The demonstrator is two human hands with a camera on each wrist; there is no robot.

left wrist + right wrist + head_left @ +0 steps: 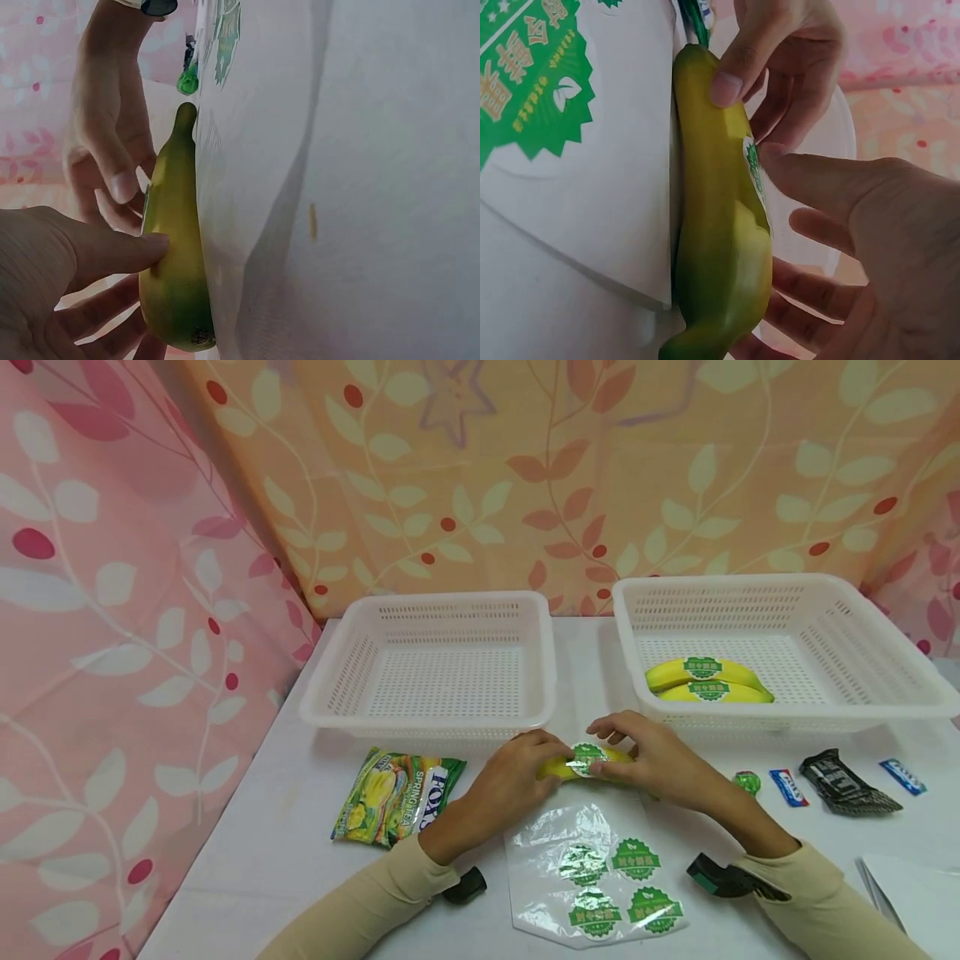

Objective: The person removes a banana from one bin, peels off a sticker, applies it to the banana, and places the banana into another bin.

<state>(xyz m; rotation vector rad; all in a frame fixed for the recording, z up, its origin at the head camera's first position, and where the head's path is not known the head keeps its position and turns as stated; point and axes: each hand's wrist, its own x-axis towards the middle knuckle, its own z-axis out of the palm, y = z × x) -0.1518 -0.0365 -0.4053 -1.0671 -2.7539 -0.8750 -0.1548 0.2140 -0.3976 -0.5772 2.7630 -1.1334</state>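
Observation:
A yellow-green banana [553, 768] lies on the table between my two hands, with a green round-edged sticker [587, 759] on its upper side. My left hand [516, 779] holds one end of the banana, its thumb on the near side and fingers behind, as the left wrist view shows. At the other end, my right hand [667, 766] touches the sticker with its thumb, its other fingers loosely spread behind the banana [720, 225]. Just in front lies a clear-looking sheet [543, 877] carrying several more green stickers [636, 858].
Behind stand two white baskets; the left basket [315, 720] shows a bare bottom, the right basket [885, 714] holds two stickered bananas [708, 679]. A candy bag [397, 797] lies left. Small wrapped sweets [789, 787] and a black packet [843, 783] lie right.

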